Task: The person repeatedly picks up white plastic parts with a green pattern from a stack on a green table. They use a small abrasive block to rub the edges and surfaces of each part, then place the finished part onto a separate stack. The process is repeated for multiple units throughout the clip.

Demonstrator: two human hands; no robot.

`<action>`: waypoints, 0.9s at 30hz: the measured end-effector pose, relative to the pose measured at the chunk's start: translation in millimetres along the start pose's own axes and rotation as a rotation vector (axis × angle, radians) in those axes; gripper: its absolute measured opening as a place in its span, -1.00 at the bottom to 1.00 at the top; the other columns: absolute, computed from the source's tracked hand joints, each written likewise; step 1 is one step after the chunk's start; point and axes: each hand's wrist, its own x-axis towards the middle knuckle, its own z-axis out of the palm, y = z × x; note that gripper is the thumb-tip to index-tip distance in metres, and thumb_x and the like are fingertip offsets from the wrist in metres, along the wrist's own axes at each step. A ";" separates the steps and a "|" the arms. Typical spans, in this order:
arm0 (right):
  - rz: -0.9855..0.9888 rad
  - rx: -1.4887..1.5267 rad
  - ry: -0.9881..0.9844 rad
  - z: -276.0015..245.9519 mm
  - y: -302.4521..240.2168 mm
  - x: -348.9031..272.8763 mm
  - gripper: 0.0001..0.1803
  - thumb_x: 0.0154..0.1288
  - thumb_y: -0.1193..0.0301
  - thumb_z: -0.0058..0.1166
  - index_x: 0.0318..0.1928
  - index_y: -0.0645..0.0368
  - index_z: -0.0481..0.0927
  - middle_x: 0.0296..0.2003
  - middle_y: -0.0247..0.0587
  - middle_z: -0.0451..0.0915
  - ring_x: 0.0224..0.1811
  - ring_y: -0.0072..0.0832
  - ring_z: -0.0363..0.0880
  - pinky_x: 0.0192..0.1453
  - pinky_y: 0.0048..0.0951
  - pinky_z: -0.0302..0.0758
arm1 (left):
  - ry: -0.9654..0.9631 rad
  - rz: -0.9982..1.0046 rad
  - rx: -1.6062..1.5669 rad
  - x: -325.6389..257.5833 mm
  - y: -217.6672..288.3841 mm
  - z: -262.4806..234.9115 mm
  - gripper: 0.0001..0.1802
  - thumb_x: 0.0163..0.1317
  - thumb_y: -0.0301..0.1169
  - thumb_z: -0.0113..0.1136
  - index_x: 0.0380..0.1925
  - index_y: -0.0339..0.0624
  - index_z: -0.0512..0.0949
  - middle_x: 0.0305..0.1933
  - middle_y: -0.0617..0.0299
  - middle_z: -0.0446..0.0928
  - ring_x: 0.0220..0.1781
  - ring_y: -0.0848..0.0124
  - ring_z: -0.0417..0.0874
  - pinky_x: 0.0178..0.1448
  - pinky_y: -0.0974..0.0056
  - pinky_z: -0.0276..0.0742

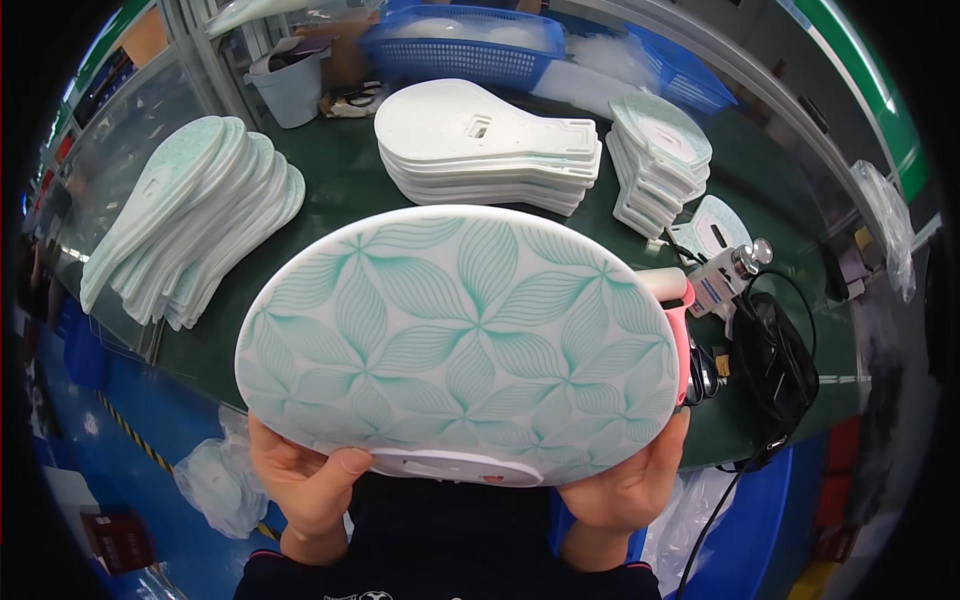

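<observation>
Between my two hands a wide, rounded white plastic panel (470, 330) with a green leaf-line pattern is tilted up over the table. My left hand (310, 490) grips its lower left edge, thumb on the near rim beside a white oval recessed part (455, 466). At the lower right edge my right hand (630, 480) is closed on the panel, its fingers partly hidden behind it. Just beyond the panel lies a stack of white paddle-shaped plastic panels (490, 140). More such panels are fanned in a left pile (200, 220) and a right pile (660, 155).
On the dark green table (330, 170), to the right, are a roller with a pink handle (684, 340), a metal-topped bottle (722, 275), a black pouch (772, 365) and cables. Blue baskets (465, 45) and a pale bin (290, 92) stand at the back.
</observation>
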 end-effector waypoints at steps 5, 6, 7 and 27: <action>-0.025 0.275 0.121 3.3 6.0 -14.3 -0.37 0.19 0.23 -0.28 0.22 0.19 -0.09 0.17 -0.04 0.07 0.19 -0.17 0.10 0.18 -0.10 0.11 | 0.081 -0.022 -0.027 -1.8 0.9 1.8 -0.19 -0.31 -0.58 0.29 0.02 -0.36 0.10 -0.05 0.01 0.35 -0.04 0.29 0.43 0.01 0.26 0.36; -0.019 0.017 0.125 4.1 5.0 -14.5 -0.34 0.13 0.31 -0.16 0.20 0.25 -0.05 0.14 0.00 0.14 0.15 -0.19 0.17 0.16 -0.14 0.14 | 0.069 -0.048 -0.019 -0.2 3.7 5.6 -0.13 -0.32 -0.54 0.33 0.05 -0.35 0.06 -0.04 -0.01 0.33 -0.01 0.26 0.40 0.02 0.25 0.35; -0.013 -0.240 0.126 5.1 4.3 -14.5 -0.31 0.06 0.40 -0.04 0.18 0.31 -0.01 0.10 0.04 0.20 0.12 -0.21 0.23 0.15 -0.18 0.17 | 0.059 -0.073 -0.012 3.2 7.6 9.9 -0.08 -0.33 -0.49 0.36 0.07 -0.35 0.03 -0.02 -0.03 0.32 0.02 0.24 0.38 0.04 0.24 0.34; 0.024 -0.183 0.352 13.8 10.6 -15.8 -0.42 0.05 0.56 -0.08 0.11 0.37 0.09 0.00 0.03 0.30 -0.04 -0.29 0.38 -0.13 -0.34 0.45 | -0.448 -0.379 0.101 78.6 39.2 32.6 -0.64 0.21 -0.27 -0.11 -0.25 -0.42 0.42 -0.51 0.20 0.49 -0.44 0.48 0.49 -0.04 0.28 0.35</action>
